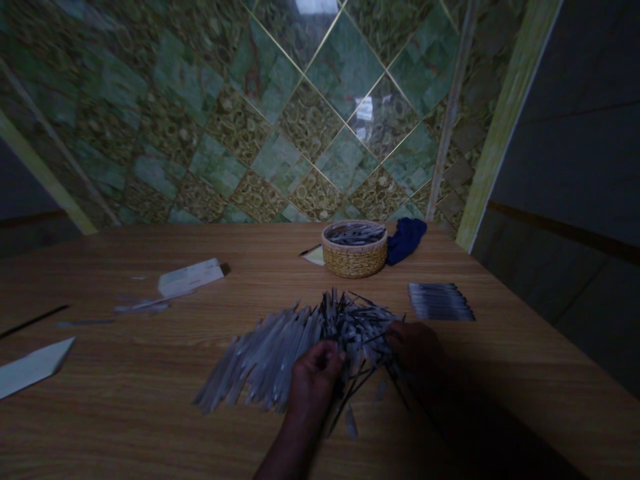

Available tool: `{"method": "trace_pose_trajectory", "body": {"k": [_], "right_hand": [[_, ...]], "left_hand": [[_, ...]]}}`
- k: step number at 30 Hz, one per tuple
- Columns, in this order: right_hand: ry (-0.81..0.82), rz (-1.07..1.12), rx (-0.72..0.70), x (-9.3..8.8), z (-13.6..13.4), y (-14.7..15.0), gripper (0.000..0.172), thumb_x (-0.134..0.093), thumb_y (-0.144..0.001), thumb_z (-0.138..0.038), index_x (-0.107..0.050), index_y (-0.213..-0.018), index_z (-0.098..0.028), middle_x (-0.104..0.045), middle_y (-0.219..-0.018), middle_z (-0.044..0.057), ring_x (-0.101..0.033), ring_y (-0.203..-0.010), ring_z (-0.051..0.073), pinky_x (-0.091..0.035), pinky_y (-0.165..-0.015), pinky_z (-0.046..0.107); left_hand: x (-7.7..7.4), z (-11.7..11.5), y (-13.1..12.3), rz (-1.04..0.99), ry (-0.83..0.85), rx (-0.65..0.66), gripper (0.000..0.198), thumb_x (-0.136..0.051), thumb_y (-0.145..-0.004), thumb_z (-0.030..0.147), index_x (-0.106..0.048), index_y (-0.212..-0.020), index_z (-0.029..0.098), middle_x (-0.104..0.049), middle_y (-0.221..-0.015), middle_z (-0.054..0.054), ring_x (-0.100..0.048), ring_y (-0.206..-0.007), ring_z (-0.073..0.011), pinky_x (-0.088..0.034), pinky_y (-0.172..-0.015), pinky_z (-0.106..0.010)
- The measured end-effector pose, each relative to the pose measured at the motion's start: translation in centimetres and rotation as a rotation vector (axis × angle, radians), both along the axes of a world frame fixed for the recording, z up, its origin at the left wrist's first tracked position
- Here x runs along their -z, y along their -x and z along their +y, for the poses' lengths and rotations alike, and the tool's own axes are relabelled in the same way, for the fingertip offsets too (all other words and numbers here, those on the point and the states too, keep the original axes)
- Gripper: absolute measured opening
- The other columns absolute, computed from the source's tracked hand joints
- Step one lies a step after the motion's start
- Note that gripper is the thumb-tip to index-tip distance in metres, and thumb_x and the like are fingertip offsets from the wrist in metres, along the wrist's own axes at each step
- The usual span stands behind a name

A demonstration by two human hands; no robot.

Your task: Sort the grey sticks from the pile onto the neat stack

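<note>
A loose pile of thin black sticks and clear slips [357, 320] lies at the middle of the table. Beside it on the left fans a layer of long, clear, narrow plastic sleeves [260, 360]; their exact kind is unclear in the dim light. My left hand [315, 373] is at the pile's near edge, thumb and fingers pinched together; what they hold, if anything, does not show. At the pile's right side my right hand [415, 343] is closed, and a thin black stick seems to stick out from its fingertips. Shadow hides most of its fingers.
Behind the pile stands a woven basket [355, 260] full of similar slips, with a dark blue cloth [407, 237] against it. A neat row of sleeved sticks [440, 301] lies to the right. On the left are a white box [190, 277], a pale card [33, 367] and a black rod [35, 321].
</note>
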State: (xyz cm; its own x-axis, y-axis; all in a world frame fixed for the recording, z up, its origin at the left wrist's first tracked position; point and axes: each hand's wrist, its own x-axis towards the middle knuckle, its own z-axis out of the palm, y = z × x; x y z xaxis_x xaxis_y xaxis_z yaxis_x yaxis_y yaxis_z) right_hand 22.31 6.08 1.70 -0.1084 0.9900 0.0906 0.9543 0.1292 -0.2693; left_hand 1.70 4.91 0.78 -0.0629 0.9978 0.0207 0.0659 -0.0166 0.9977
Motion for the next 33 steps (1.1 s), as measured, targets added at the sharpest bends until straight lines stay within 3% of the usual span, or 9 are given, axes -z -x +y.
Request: {"method": "trace_pose_trajectory", "body": {"k": [9, 23, 33], "right_hand": [[-0.008, -0.014, 0.024, 0.0, 0.1, -0.4, 0.024, -0.039, -0.085, -0.028, -0.062, -0.088, -0.023, -0.069, -0.084, 0.003, -0.062, -0.078, 0.017, -0.034, -0.062, 0.024], [-0.026, 0.093, 0.107, 0.8, 1.2, -2.1, 0.024, -0.039, -0.085, -0.027, -0.062, -0.085, -0.020, -0.068, -0.084, 0.004, -0.061, -0.076, 0.017, -0.034, -0.063, 0.024], [-0.005, 0.170, 0.113, 1.2, 1.6, -2.7, 0.022, -0.042, -0.083, -0.027, -0.063, -0.085, -0.021, -0.067, -0.080, 0.002, -0.060, -0.073, 0.014, -0.035, -0.061, 0.021]], "left_hand": [[0.4, 0.2, 0.2, -0.025, -0.004, 0.017, 0.024, -0.069, -0.056, 0.036, -0.060, -0.063, 0.016, -0.048, -0.051, 0.005, -0.043, -0.048, -0.0107, -0.034, -0.046, -0.020], [-0.2, -0.1, 0.2, -0.042, 0.013, 0.040, 0.019, -0.066, -0.064, 0.033, -0.057, -0.066, 0.017, -0.047, -0.055, 0.005, -0.042, -0.050, -0.0094, -0.033, -0.046, -0.018], [-0.1, 0.5, 0.8, -0.119, 0.017, -0.024, 0.022, -0.069, -0.061, 0.033, -0.055, -0.064, 0.016, -0.046, -0.052, 0.006, -0.042, -0.047, -0.0090, -0.033, -0.044, -0.018]]}}
